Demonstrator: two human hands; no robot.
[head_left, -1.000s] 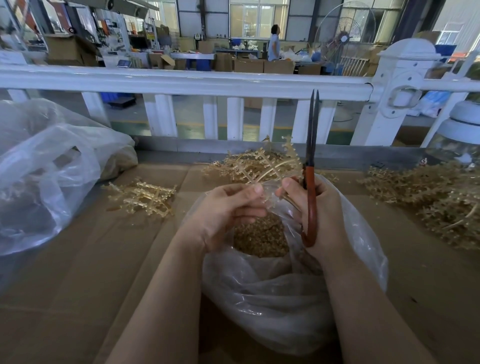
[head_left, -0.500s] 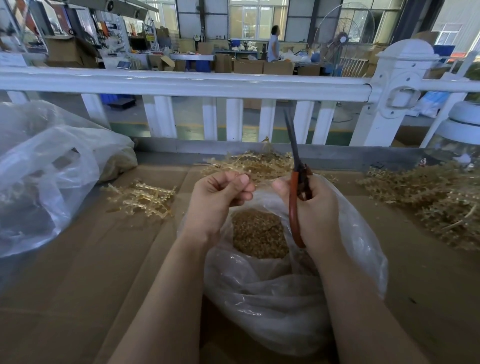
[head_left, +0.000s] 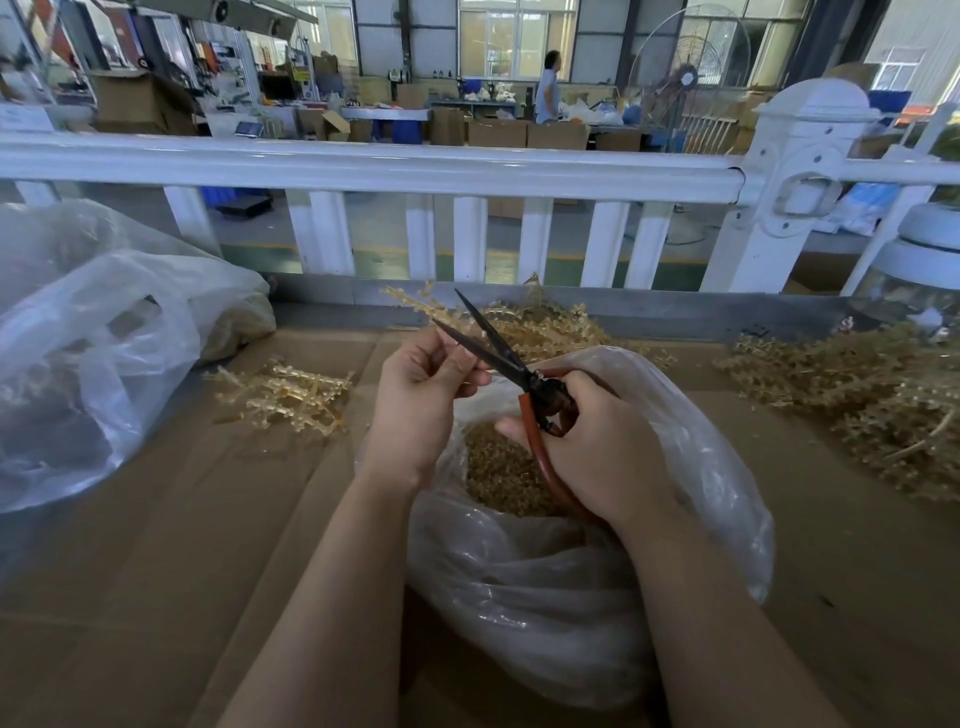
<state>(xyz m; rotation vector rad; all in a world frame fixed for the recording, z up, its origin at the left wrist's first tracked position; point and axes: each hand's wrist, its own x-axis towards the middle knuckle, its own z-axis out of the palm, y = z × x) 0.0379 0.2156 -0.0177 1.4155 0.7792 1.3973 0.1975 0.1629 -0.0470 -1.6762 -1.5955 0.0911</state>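
My right hand (head_left: 597, 447) grips red-handled scissors (head_left: 511, 366). Their dark blades are parted and point up and left, toward my left hand (head_left: 415, 400). The left hand's fingers are curled at the blade tips, pinching a thin tan plastic sprig (head_left: 410, 304) that sticks out above them. Both hands hover over a clear plastic bag (head_left: 691, 467) whose open mouth shows a heap of small tan cut pieces (head_left: 498, 473).
Loose tan sprigs lie in piles at the left (head_left: 285, 397), behind the hands (head_left: 550, 327) and at the right (head_left: 878, 400) on the cardboard-covered table (head_left: 156, 571). A large crumpled plastic bag (head_left: 98, 343) fills the left. A white railing (head_left: 363, 171) runs along the far edge.
The scissors swung from upright to leaning left, and their blades parted. My left hand lowered the sprig and brought it to the blades.
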